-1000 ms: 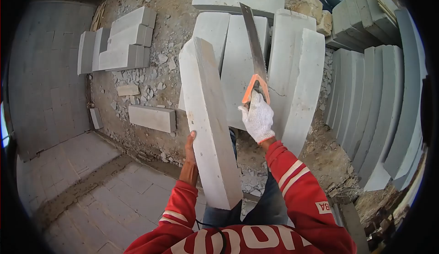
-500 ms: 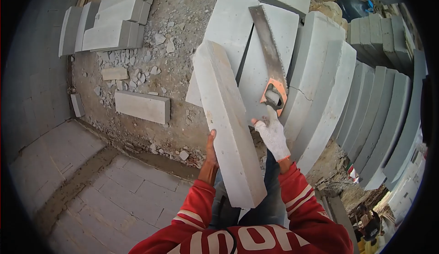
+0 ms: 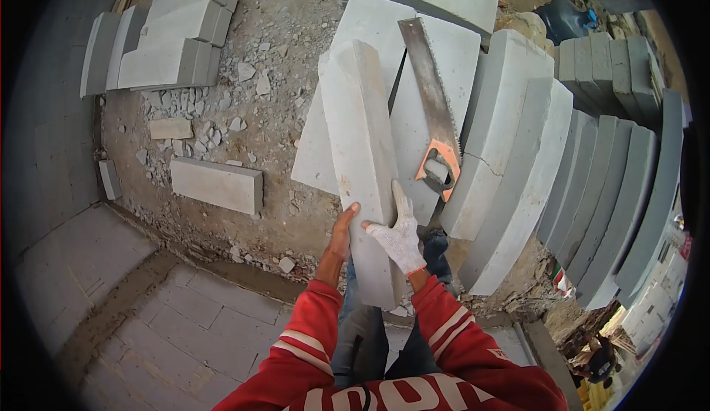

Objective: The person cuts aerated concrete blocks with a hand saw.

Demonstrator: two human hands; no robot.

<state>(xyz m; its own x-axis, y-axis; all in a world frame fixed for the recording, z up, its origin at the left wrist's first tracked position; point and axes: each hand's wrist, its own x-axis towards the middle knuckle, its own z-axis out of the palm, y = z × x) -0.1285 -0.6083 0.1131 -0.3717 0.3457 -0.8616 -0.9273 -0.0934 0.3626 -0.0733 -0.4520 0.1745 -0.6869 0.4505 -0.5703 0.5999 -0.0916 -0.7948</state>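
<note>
A long pale concrete block (image 3: 359,130) stands out toward me, its far part over flat white blocks (image 3: 436,63). Bare, my left hand (image 3: 342,232) grips the block's left edge, thumb on top. My right hand (image 3: 398,235), in a white knitted glove, lies against the block's right side with fingers and thumb spread over it. To the right of the block, a handsaw (image 3: 436,100) with an orange and black handle rests on the flat blocks, touched by neither hand.
Rows of grey blocks (image 3: 518,152) stand on the right, with more (image 3: 629,196) beyond. Stacked blocks (image 3: 170,41) and a single block (image 3: 217,184) lie left on rubble-strewn ground. A blue water jug (image 3: 566,19) is at the upper right. Part of a person (image 3: 599,359) shows at the lower right.
My right hand has moved left from near the saw handle onto the block's side. The block has turned more upright in view, its near end shifting left.
</note>
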